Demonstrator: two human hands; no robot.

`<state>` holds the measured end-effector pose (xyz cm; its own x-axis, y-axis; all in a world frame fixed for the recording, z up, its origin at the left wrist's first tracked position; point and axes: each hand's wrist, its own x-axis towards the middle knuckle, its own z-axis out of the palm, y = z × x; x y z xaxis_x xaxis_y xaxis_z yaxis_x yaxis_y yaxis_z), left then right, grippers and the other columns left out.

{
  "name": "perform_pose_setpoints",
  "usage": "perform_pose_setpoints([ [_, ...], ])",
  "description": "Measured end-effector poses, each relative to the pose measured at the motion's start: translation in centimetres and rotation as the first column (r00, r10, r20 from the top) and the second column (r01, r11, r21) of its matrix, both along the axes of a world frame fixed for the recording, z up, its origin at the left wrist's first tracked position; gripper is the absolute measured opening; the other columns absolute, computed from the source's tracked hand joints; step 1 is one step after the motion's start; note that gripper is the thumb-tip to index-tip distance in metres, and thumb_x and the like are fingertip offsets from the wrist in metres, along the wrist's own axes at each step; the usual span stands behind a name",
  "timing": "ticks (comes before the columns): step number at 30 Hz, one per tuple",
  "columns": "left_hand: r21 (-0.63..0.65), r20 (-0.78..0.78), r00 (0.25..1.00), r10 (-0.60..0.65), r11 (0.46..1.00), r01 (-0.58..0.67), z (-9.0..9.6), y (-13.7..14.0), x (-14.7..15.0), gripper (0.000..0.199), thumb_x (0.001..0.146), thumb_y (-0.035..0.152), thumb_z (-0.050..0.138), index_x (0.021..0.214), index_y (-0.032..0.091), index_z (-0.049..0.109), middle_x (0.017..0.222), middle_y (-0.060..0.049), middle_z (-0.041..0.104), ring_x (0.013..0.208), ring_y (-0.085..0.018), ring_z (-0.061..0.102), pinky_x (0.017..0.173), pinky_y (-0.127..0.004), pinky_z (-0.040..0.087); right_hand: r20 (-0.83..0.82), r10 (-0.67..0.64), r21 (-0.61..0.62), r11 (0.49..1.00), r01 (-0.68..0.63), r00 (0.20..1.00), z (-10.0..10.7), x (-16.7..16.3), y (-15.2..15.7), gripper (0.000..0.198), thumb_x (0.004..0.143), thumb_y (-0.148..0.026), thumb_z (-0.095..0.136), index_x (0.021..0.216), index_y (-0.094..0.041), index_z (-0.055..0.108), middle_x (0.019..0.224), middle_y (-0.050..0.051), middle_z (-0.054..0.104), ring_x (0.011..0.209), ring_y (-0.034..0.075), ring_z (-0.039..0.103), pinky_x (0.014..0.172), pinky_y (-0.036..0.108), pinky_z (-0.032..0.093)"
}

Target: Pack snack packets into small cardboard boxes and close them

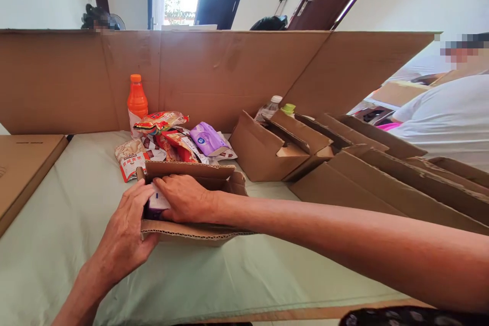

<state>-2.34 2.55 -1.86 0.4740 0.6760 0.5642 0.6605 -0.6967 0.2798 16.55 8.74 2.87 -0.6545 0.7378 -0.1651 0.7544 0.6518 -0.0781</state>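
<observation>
An open cardboard box [198, 237] stands on the green cloth in front of me. My left hand [132, 224] grips its left end, with the fingers over the upper edge and the thumb low on the near side. Inside the box, my right hand [187, 197] holds a white and purple pack [157, 201], which looks like a tissue pack, against the left end. Its fingertips are partly hidden by the pack and the box. Just behind lie a purple tissue pack [208, 138], a beige and red snack pouch [130, 158] and a red snack bag [162, 121].
An orange drink bottle [136, 102] stands at the tall cardboard screen [237, 71]. Several open cardboard boxes [344, 188] fill the right side, with a clear bottle [269, 108] in one. A flat carton [30, 163] lies left. Another person [451, 112] is beyond the screen, right.
</observation>
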Motion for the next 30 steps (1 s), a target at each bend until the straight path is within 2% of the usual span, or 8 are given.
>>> perform_pose_setpoints([
  [3,0.021,-0.064,0.997,-0.040,0.999,0.042,0.2,0.3,-0.3,0.054,0.079,0.006,0.056,0.132,0.017,0.050,0.138,-0.019,0.061,0.141,-0.038,0.050,0.110,-0.058,0.053,0.005,0.011,-0.047,0.999,-0.011,1.000,0.0,0.8,0.1,0.069,0.081,-0.036,0.075,0.140,-0.007,0.053,0.133,0.025,0.067,0.113,0.037,0.069,0.091,0.046,0.055],
  [7,-0.010,-0.214,0.972,-0.096,0.995,0.096,1.2,0.6,-0.5,0.037,0.077,0.004,0.056,0.111,0.014,0.065,0.135,-0.019,0.065,0.140,-0.040,0.050,0.111,-0.060,0.051,0.006,-0.035,-0.057,0.998,0.036,0.999,0.2,1.5,-0.1,0.065,0.082,-0.035,0.073,0.139,-0.009,0.055,0.124,0.021,0.072,0.107,0.037,0.072,0.087,0.045,0.057],
  [15,-0.094,-0.394,0.902,-0.174,0.984,0.148,3.7,1.1,-0.5,0.031,0.074,0.010,0.065,0.103,0.018,0.073,0.141,-0.014,0.066,0.141,-0.041,0.051,0.118,-0.067,0.039,0.095,-0.028,-0.022,0.999,0.030,0.995,0.9,1.3,-0.4,0.052,0.082,-0.032,0.073,0.127,-0.008,0.065,0.121,0.021,0.073,0.106,0.037,0.073,0.084,0.042,0.057],
  [21,-0.017,-0.427,0.877,-0.220,0.972,0.235,4.8,1.7,-0.3,0.026,0.072,0.011,0.065,0.095,0.019,0.075,0.147,-0.010,0.063,0.152,-0.040,0.037,0.128,-0.067,0.022,0.032,-0.012,-0.040,0.999,0.014,0.999,0.8,1.6,-0.3,0.045,0.086,-0.032,0.071,0.122,-0.006,0.069,0.121,0.021,0.074,0.108,0.035,0.073,0.087,0.039,0.056],
  [23,-0.028,-0.415,0.872,-0.259,0.962,0.272,4.9,2.0,-0.2,0.027,0.073,0.012,0.064,0.096,0.020,0.075,0.137,-0.009,0.069,0.149,-0.037,0.041,0.130,-0.065,0.017,0.014,-0.013,-0.041,0.999,0.013,1.000,0.7,1.5,-0.3,0.051,0.087,-0.033,0.071,0.129,-0.005,0.065,0.123,0.021,0.073,0.109,0.035,0.072,0.087,0.039,0.057],
  [26,-0.115,-0.430,0.840,-0.330,0.943,0.311,5.1,2.4,-0.2,0.027,0.073,0.013,0.065,0.097,0.023,0.075,0.109,-0.007,0.077,0.137,-0.035,0.056,0.130,-0.066,0.014,0.014,0.015,-0.036,0.999,-0.014,1.000,0.9,1.4,-0.4,0.059,0.087,-0.035,0.073,0.136,-0.004,0.059,0.126,0.022,0.071,0.108,0.035,0.072,0.084,0.040,0.057],
  [28,-0.160,-0.459,0.818,-0.346,0.938,0.307,5.3,2.6,-0.1,0.027,0.074,0.014,0.065,0.097,0.024,0.075,0.097,-0.006,0.077,0.131,-0.035,0.060,0.129,-0.067,0.013,0.015,0.054,-0.031,0.998,-0.054,0.998,1.8,1.9,-0.5,0.057,0.088,-0.040,0.074,0.130,-0.004,0.064,0.124,0.023,0.072,0.106,0.035,0.072,0.082,0.040,0.056],
  [30,-0.171,-0.474,0.811,-0.343,0.939,0.298,5.5,2.7,0.0,0.026,0.074,0.014,0.065,0.096,0.025,0.074,0.093,-0.005,0.077,0.129,-0.035,0.061,0.129,-0.067,0.012,-0.056,0.048,0.005,0.999,-0.048,0.997,3.3,3.2,-0.4,0.047,0.090,-0.043,0.072,0.120,-0.008,0.070,0.117,0.019,0.075,0.101,0.031,0.073,0.080,0.036,0.054],
])
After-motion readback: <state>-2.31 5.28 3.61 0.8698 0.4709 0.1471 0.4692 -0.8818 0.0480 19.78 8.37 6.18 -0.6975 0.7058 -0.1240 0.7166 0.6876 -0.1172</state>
